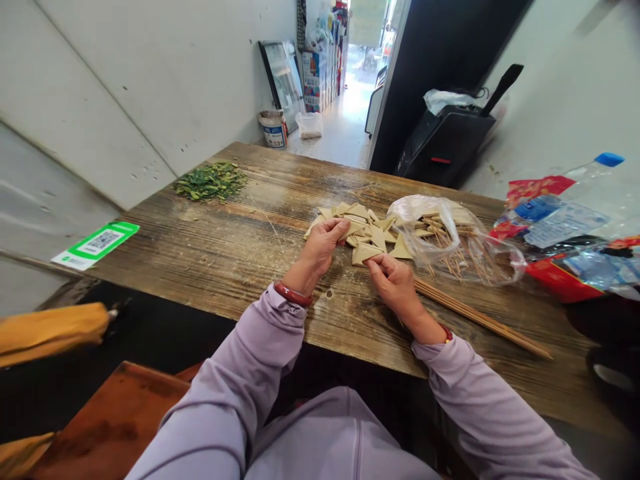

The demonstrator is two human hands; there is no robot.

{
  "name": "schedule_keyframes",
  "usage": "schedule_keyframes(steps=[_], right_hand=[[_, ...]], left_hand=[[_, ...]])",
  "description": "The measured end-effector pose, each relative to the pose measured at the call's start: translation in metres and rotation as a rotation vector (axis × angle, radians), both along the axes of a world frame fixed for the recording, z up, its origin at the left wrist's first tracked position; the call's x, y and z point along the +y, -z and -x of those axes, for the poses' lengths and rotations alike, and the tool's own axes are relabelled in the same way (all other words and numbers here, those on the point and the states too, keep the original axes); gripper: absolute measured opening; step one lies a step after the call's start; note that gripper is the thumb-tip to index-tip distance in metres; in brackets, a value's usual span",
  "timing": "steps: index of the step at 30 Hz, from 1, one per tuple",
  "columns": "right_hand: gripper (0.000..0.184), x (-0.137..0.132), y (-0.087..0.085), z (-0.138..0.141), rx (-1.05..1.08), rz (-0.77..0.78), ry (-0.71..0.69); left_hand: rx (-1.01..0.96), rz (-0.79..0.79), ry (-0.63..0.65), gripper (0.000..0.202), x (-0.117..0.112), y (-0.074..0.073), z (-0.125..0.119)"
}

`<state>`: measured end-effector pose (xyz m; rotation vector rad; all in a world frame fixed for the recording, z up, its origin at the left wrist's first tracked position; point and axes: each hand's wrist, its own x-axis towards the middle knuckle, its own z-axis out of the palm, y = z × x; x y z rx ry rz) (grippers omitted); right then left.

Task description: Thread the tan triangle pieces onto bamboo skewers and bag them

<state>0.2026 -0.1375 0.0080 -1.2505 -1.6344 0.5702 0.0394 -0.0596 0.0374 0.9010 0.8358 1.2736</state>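
Note:
My left hand (323,248) is closed in a pinch on a folded beige piece that looks like tofu skin (354,231), over a loose pile of similar pieces (357,212). To its right, my right hand (395,283) is closed too, thumb and forefinger at the edge of another folded tofu-skin piece (365,253). Whether a stick is also inside that fist is hidden. Several thin wooden skewers (483,319) lie in a bundle on the table, running out from beside my right wrist. A clear plastic bag (453,233) with skewered beige pieces lies beyond my right hand.
The wooden table (225,260) carries a heap of chopped greens (210,181) at the far left and a green QR-code card (97,245) at its left edge. A plastic bottle (575,183) and red packaging (560,273) crowd the right side. A wooden stool (110,420) stands lower left.

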Motion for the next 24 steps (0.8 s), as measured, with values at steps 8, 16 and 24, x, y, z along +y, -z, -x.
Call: schedule_keyframes(steps=[8,16,24], right_hand=[[0.024,-0.001,-0.001,0.000,0.016,-0.044,0.001],[0.026,0.001,-0.001,0.001,0.033,-0.016,0.015],[0.026,0.002,-0.004,0.000,0.056,0.005,0.014]], left_hand=[[0.022,-0.114,0.019,0.036,0.002,0.006,-0.001],[0.070,-0.102,0.074,0.039,-0.006,0.004,-0.006],[0.067,-0.080,0.108,0.034,-0.010,0.001,-0.008]])
